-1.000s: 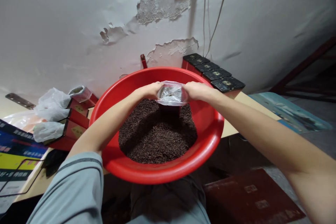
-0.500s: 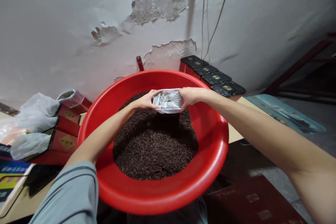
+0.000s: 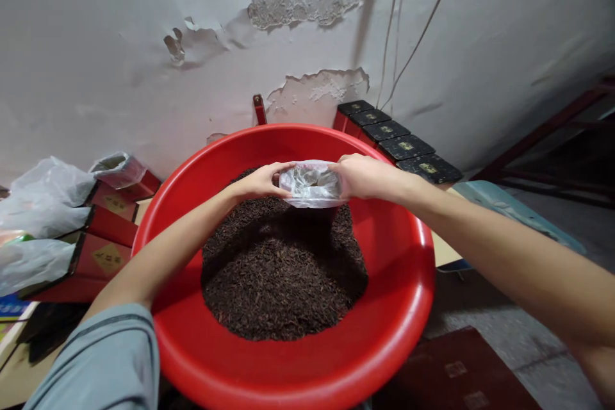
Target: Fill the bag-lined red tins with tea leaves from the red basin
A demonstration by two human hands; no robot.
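Observation:
Above a big red plastic basin point(image 3: 408, 327), my left hand point(image 3: 262, 180) and my right hand point(image 3: 362, 178) grip opposite sides of a plastic-lined tin point(image 3: 312, 184). Its clear liner spreads over the rim and the mouth faces me; the tin's body below is mostly in shadow. Both hands are closed on it, thumbs and fingers at the edges of the liner. A heap of dark, twisted dry tea leaves point(image 3: 283, 275) fills the bottom of the basin beneath the tin.
Red tins with clear liners point(image 3: 103, 256) lie or stand at the left. A row of black-lidded red tins point(image 3: 406, 146) runs along the peeling wall at the right. Cables point(image 3: 394, 32) hang there. A dark red box point(image 3: 461, 371) sits low at the right.
The liner's mouth looks wider and less crumpled inside than before. Both hands stay on the tin. The whole view has shifted slightly, and the basin appears a little larger.

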